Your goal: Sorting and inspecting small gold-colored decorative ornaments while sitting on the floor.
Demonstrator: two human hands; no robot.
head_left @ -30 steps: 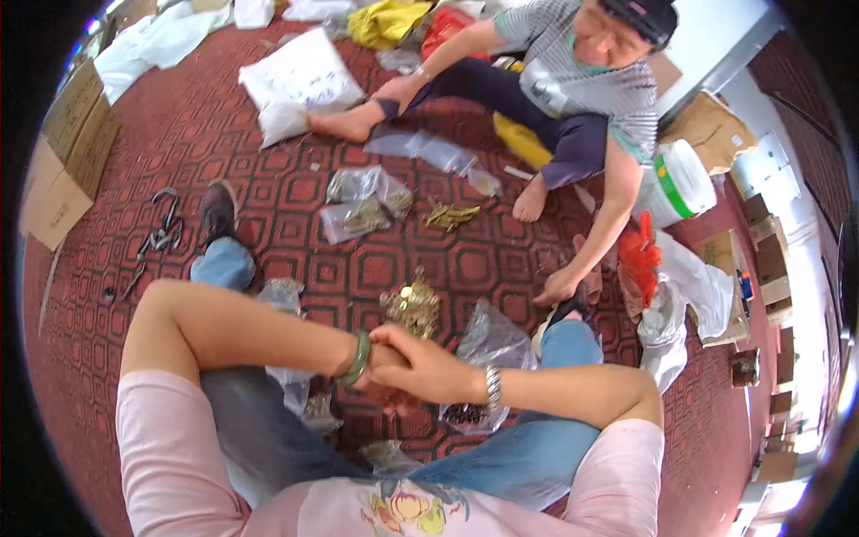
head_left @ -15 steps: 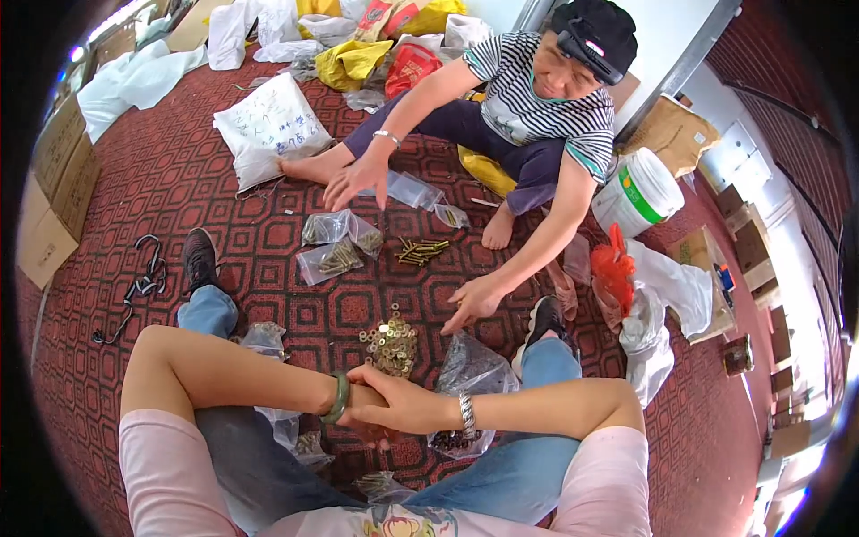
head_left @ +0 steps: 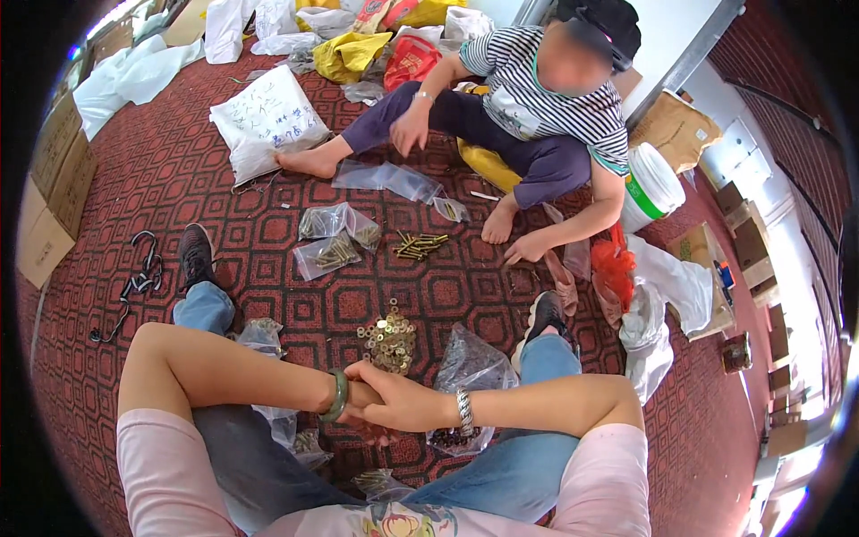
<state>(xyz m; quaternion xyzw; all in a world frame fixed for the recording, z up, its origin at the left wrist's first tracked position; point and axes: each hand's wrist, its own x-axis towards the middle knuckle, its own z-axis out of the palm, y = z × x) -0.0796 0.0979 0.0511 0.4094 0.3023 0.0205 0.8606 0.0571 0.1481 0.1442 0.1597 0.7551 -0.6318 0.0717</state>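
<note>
My right hand (head_left: 404,403) is closed over my left hand (head_left: 358,395), so the two rest clasped above the carpet between my legs. Most of my left fingers are hidden beneath the right hand. Just beyond them lies a pile of small brass-coloured rings or nuts (head_left: 388,344). To the right of the pile sits a clear plastic bag (head_left: 472,359), with small dark pieces (head_left: 455,438) at its near end. Farther off, a heap of brass-coloured bolts (head_left: 419,246) lies beside clear bags of metal parts (head_left: 327,257).
A co-worker in a striped shirt (head_left: 546,98) sits opposite on the patterned red carpet (head_left: 268,295). White sack (head_left: 268,125), flat plastic bags (head_left: 386,179) and black cord (head_left: 143,268) lie around. On the right are a white bucket (head_left: 658,183), red bag (head_left: 614,271) and white sacks (head_left: 667,286).
The co-worker has drawn both hands back, one from over the clear bags, the other from near the brass-coloured pile. My hands stay clasped in nearly the same place.
</note>
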